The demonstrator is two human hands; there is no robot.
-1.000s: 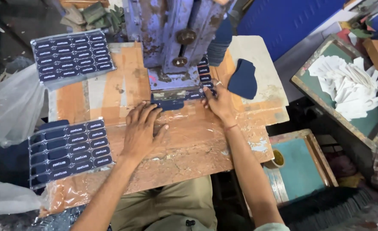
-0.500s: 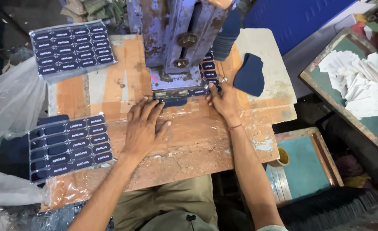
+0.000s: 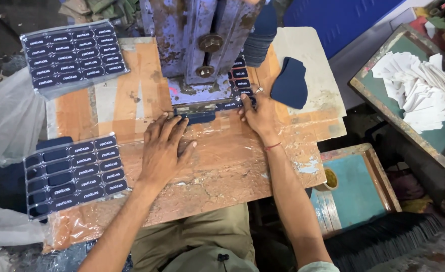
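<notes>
Starting at the far left, a clear plastic bag [image 3: 8, 121] hangs off the edge of the worn orange worktable [image 3: 132, 85], and two sheets of dark blue labels lie on that side: one sheet [image 3: 74, 50] at the far corner, another sheet [image 3: 71, 174] nearer the person, resting partly on dark fabric. Toward the middle, the left hand [image 3: 163, 151] lies flat on the tabletop with fingers spread and released, gripping nothing; its fingertips [image 3: 174, 121] press the clear film just in front of the press. Above it stands the blue, rust-marked press machine [image 3: 200, 45], and a strip of dark blue labels [image 3: 217, 107] lies under the press foot, running out to the right side of the machine. The right hand [image 3: 259, 117] rests on the table just right of the press, fingers extended rather than clenched, their tips touching the end of that strip; whether they pinch it or only press on it cannot be told. Further right, a cut piece of dark blue fabric [image 3: 289, 83] lies on a pale board [image 3: 313, 55]. Beyond the table, a green-topped tray [image 3: 383, 95] holds a heap of white paper cutouts [image 3: 424, 90], and a teal wooden-framed stool [image 3: 353, 191] stands below.
</notes>
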